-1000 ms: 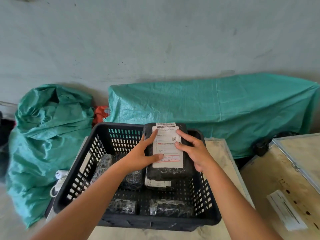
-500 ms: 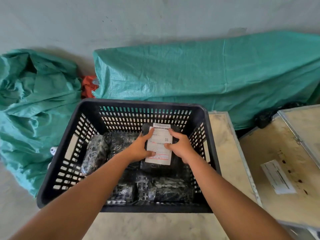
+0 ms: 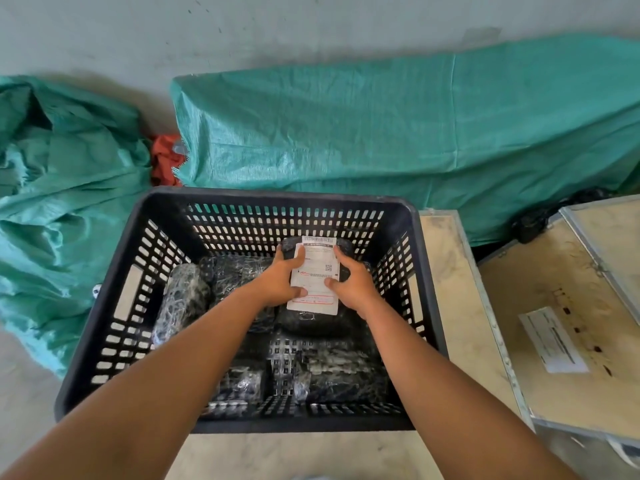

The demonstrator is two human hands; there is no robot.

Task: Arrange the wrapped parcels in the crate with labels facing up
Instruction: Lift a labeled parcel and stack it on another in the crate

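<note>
Both hands, left [image 3: 277, 284] and right [image 3: 353, 285], clasp the parcel [image 3: 313, 317] between their fingers [image 3: 298, 256], label [image 3: 316, 271] upward, inside the crate [image 3: 114, 289]: evidently seating it flat.

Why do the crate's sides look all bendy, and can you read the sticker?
Head view: the wide-angle lens bows the black crate and splays the arms. Light is soft, with no hard shadows. The white label is sharp enough to show a code square, but its print is too small to read. The wrapped parcels glint slightly.
</note>
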